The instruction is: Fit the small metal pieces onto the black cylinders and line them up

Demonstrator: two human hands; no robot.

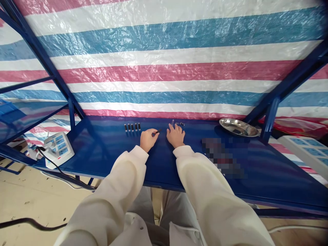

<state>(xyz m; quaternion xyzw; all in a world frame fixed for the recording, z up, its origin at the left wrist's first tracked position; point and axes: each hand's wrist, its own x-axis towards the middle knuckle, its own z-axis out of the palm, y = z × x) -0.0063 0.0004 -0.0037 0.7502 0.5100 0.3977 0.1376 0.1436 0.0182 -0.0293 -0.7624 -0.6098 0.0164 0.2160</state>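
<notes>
Centre frame: left hand (148, 139) pinches a small dark pin (156, 132), fingers closed on its near end. Right hand (176, 135) lies flat, fingers spread, by loose parts (180, 124). Pin looks light, stiff, probably slick; grip mid-shaft. Five more pins (132, 127) stand left.

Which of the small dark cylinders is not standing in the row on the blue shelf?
The small dark cylinder pinched in the left hand lies tilted, right of the upright row of dark cylinders standing on the blue metal shelf.
</notes>
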